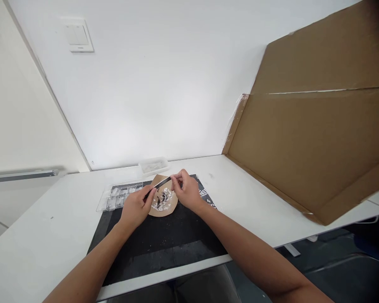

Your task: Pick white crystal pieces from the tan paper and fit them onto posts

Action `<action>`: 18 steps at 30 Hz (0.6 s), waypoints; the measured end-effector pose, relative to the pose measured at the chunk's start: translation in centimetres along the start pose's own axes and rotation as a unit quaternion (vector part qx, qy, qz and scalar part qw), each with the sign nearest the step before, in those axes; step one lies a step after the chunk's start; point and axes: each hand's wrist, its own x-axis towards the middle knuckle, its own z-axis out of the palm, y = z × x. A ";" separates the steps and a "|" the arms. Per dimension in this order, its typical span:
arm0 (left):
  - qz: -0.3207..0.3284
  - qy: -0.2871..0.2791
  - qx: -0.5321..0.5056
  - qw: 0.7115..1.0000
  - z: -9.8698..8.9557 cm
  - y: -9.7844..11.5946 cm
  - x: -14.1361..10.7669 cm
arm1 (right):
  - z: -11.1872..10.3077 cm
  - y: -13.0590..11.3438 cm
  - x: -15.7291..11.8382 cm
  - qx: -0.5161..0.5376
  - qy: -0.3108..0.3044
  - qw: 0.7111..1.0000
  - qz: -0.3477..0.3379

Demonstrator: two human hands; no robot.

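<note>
A thin dark strip with a pale edge (163, 182) is stretched between my two hands, slanting up to the right. My left hand (138, 205) pinches its lower left end between thumb and fingers. At the upper right end, my right hand (187, 190) grips it with thumb and fingertips. Below the strip lies a piece of brown paper (173, 206) with small white and black scraps (163, 199) heaped on it. My hands hover at either side of this paper and partly cover its edges. The strip's exact kind cannot be made out.
A black mat (164, 240) lies on the white table (246, 198). A clear compartment box (116, 198) sits left, a translucent tray (153, 165) behind. White-patterned pieces (211, 203) lie right of my right hand. A large cardboard box (316, 139) stands at right against the wall.
</note>
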 end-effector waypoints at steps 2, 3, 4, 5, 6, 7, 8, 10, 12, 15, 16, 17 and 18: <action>-0.001 0.003 -0.004 1.000 0.0 0.0 0.0 | 0.6 -0.5 -0.4 -0.015 -0.026 0.999 -0.024; -0.002 0.004 -0.007 1.000 -0.1 0.0 0.0 | 0.9 -0.7 -0.5 -0.026 -0.037 0.998 -0.033; -0.003 0.005 -0.009 1.000 -0.1 0.0 0.0 | 1.1 -0.7 -0.6 -0.038 -0.043 0.998 -0.038; -0.005 0.006 -0.011 1.000 -0.1 0.0 0.0 | 1.2 -0.7 -0.6 -0.051 -0.044 0.997 -0.037; -0.007 0.008 -0.012 1.000 -0.1 0.0 0.0 | 1.2 -0.5 -0.4 -0.062 -0.039 0.997 -0.030; -0.010 0.011 -0.013 1.000 -0.1 0.0 0.0 | 1.1 -0.3 -0.3 -0.071 -0.030 0.997 -0.019; -0.012 0.014 -0.013 1.000 -0.1 0.0 0.0 | 1.0 0.0 0.0 -0.076 -0.020 0.997 -0.007; -0.015 0.018 -0.013 1.000 -0.1 -0.1 0.0 | 0.5 0.7 0.4 -0.074 -0.003 0.997 0.011; -0.015 0.016 -0.013 1.000 -0.1 0.0 0.0 | 0.0 1.2 0.7 -0.060 -0.001 0.998 0.016; -0.012 0.010 -0.015 1.000 -0.1 0.0 0.0 | 0.0 1.0 0.6 -0.045 -0.022 0.999 0.012; -0.011 0.010 -0.016 1.000 -0.1 0.0 0.0 | 0.1 0.8 0.4 -0.044 -0.032 0.999 0.005; -0.010 0.009 -0.016 1.000 0.0 0.0 0.0 | 0.4 0.4 0.2 -0.043 -0.043 0.998 -0.005; -0.009 0.009 -0.016 1.000 0.0 0.0 0.0 | 0.6 0.1 -0.1 -0.044 -0.053 0.997 -0.020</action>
